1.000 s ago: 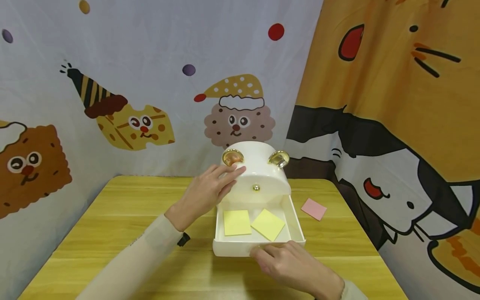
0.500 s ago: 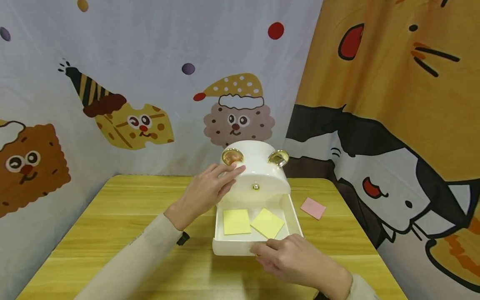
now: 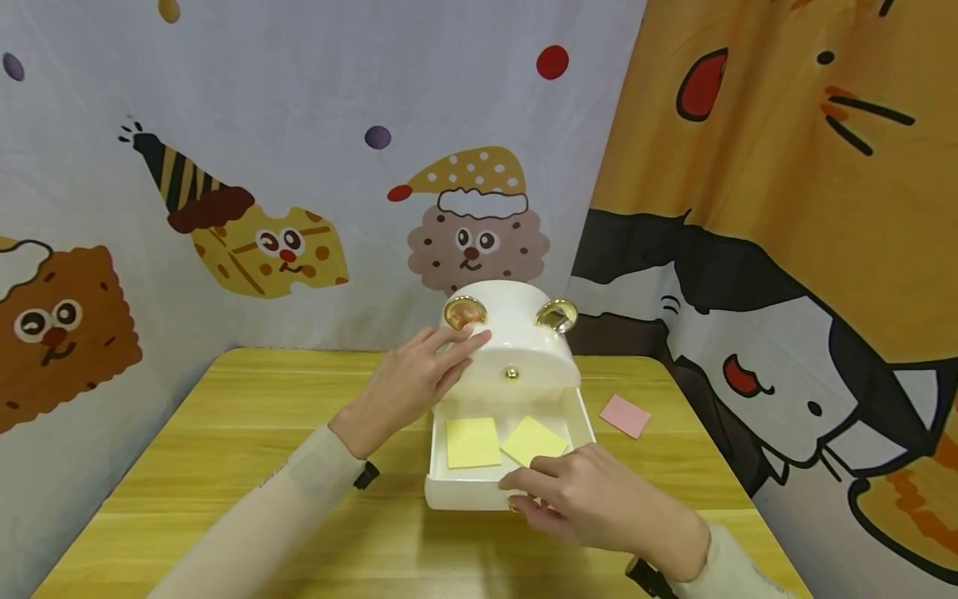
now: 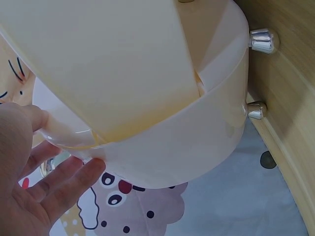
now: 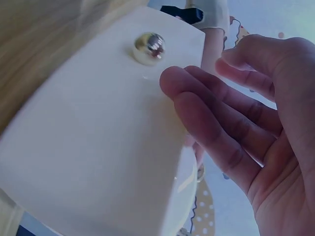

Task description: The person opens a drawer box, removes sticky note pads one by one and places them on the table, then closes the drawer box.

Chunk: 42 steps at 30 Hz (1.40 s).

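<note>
A white drawer box (image 3: 516,353) with gold bear ears stands on the table, its lower drawer (image 3: 428,466) pulled out. Inside the drawer lie two pads of yellow sticky notes, a left pad (image 3: 473,443) and a right pad (image 3: 533,439), partly hidden by my right hand. My left hand (image 3: 407,383) rests on the box's upper left, fingers extended beside the ear. At the drawer front, my right hand (image 3: 591,499) has its fingertips right at the top edge. The right wrist view shows the drawer's gold knob (image 5: 150,48) apart from those loosely bent fingers.
A pink sticky-note pad (image 3: 624,416) lies on the wooden table (image 3: 284,466), right of the box. Another gold knob (image 3: 512,373) sits on the box's upper front. Metal feet (image 4: 263,40) support the box. Printed cloth (image 3: 299,100) hangs behind the table.
My right hand has come off the drawer knob and moved slightly up, so it covers part of the right yellow pad. The left hand, box and drawer have stayed in place.
</note>
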Each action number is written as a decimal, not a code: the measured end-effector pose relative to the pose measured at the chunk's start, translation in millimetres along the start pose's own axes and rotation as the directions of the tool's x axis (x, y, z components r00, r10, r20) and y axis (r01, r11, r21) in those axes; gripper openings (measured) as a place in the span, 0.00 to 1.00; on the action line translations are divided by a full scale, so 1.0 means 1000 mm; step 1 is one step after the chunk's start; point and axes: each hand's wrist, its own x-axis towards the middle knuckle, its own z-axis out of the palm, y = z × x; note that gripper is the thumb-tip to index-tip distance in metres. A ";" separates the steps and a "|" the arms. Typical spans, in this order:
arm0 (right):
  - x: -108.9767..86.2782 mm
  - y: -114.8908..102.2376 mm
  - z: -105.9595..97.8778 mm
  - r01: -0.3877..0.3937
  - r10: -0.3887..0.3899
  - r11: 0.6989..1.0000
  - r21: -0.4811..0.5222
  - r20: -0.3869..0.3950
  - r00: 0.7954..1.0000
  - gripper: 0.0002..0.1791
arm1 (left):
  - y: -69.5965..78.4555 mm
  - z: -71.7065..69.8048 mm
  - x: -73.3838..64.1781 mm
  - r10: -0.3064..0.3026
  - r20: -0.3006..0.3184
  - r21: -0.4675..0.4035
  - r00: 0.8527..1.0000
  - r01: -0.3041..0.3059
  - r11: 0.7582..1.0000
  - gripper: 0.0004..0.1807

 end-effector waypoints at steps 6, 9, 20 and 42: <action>0.010 0.005 -0.010 0.003 -0.003 1.000 0.017 0.014 1.000 0.17 | 0.000 0.001 0.000 -0.004 0.006 -0.005 1.000 0.004 1.000 0.30; 0.015 0.009 -0.015 -0.004 0.004 1.000 0.025 0.027 1.000 0.17 | 0.000 0.001 0.000 0.000 -0.001 -0.010 1.000 0.000 1.000 0.30; 0.034 0.027 -0.022 0.016 -0.016 1.000 0.013 0.034 0.999 0.12 | -0.001 0.001 0.001 -0.005 0.001 -0.025 1.000 0.005 1.000 0.30; 0.068 0.074 -0.014 0.003 -0.015 0.998 0.063 0.181 0.983 0.11 | -0.001 0.001 0.002 -0.002 -0.016 -0.031 1.000 0.001 1.000 0.29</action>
